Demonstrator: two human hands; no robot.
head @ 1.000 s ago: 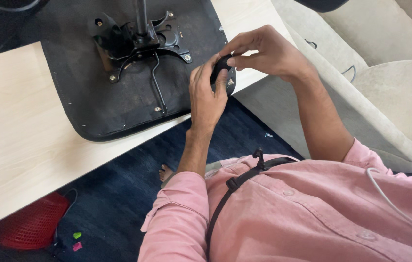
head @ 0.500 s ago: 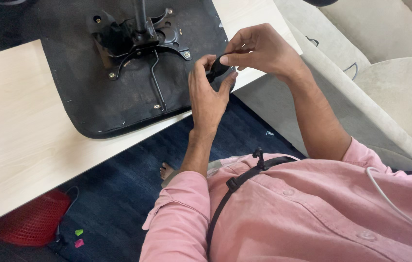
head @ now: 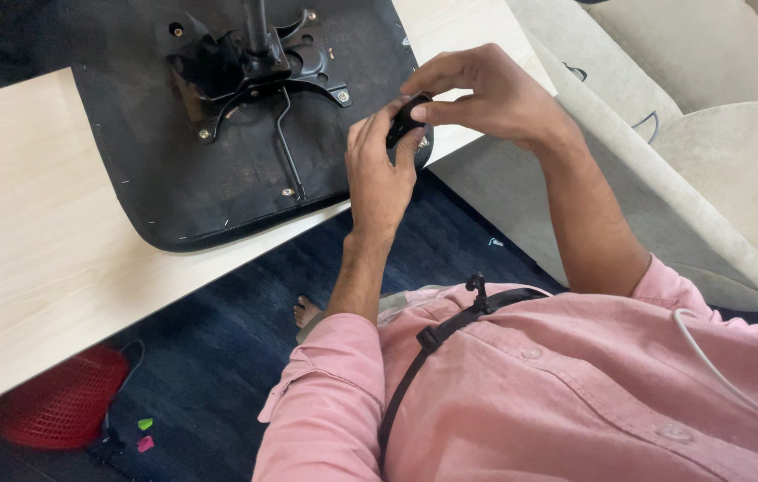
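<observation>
An upturned black chair seat (head: pixel 218 178) lies on a pale wooden table (head: pixel 31 268), its metal mechanism plate (head: pixel 249 62) and a thin lever rod facing up. At the seat's right edge my left hand (head: pixel 379 170) and my right hand (head: pixel 486 94) meet around a small black part (head: pixel 404 120). The left hand's fingers wrap it from below. From above, the right hand pinches it with its thumb and fingertips. Most of the part is hidden by the fingers.
A beige upholstered sofa (head: pixel 709 178) stands to the right. Below the table there is dark blue carpet (head: pixel 218 357), a red mesh basket (head: pixel 62 402) and two small coloured bits (head: pixel 144 433). A bare foot (head: pixel 307 312) shows near the table edge.
Both hands have stayed together on the small black part at the seat's edge, with only slight shifts of the fingers. The view has drifted a little.
</observation>
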